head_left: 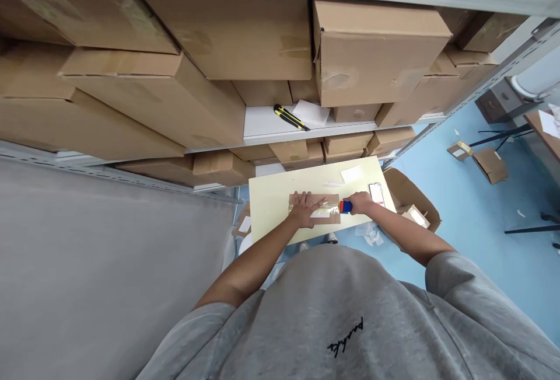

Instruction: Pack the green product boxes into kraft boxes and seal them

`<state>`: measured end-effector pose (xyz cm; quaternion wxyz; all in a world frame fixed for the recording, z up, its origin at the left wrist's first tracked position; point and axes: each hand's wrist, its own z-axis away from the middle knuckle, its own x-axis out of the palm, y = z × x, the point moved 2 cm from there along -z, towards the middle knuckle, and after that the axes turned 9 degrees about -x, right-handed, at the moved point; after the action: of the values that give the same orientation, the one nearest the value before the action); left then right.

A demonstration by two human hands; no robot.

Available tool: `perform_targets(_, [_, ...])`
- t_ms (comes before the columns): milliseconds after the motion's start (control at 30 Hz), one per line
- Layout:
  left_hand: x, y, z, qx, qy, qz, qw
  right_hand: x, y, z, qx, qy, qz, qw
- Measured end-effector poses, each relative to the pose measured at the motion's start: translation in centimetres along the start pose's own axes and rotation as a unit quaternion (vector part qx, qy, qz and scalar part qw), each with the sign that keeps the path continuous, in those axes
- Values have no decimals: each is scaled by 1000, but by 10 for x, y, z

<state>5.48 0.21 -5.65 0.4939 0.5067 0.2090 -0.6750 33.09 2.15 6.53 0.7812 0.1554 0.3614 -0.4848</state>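
A small flat cardboard box [326, 200] lies on a pale yellow table [271, 205], with clear tape and a white label along its top. My left hand [303, 209] rests flat on the box with its fingers spread. My right hand [361, 202] is closed round a tape dispenser [346, 206] with an orange and blue body, held at the box's right end.
A phone [377, 193] and a white paper slip [351, 174] lie on the table's far right. Metal shelves stacked with cardboard boxes [371, 53] stand behind, with a yellow-black utility knife [290, 117] on one shelf. An open carton [411, 202] sits on the blue floor at right.
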Motion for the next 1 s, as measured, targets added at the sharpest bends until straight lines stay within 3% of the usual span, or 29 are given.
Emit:
perform_targets(167, [-4, 2, 0, -5, -6, -14, 1000, 9, 4, -15, 2, -19, 17, 1000])
perform_targets(333, [-3, 4, 3, -13, -7, -3, 1000, 51, 10, -13, 19, -56, 14, 998])
perform_targets(467, [2, 4, 6, -8, 18, 25, 1000, 77, 4, -22, 84, 11, -57, 995])
perform_targets(567, [8, 3, 11, -23, 72, 79, 994, 88, 2, -36, 133, 61, -98, 984])
perform_targets(633, [15, 0, 17, -69, 123, 130, 981, 96, 5, -46, 159, 115, -147, 970])
perform_targets(733, [31, -12, 26, -202, 197, 238, 930, 113, 11, -62, 177, 171, -212, 946])
perform_targets(833, [48, -27, 33, -306, 223, 392, 838, 130, 15, -76, 190, 195, -273, 923])
perform_targets(933, [59, -36, 37, -333, 194, 525, 759, 140, 14, -87, 190, 226, -335, 895])
perform_targets(1000, [60, -37, 39, -333, 179, 566, 733, 142, 8, -91, 187, 279, -353, 873])
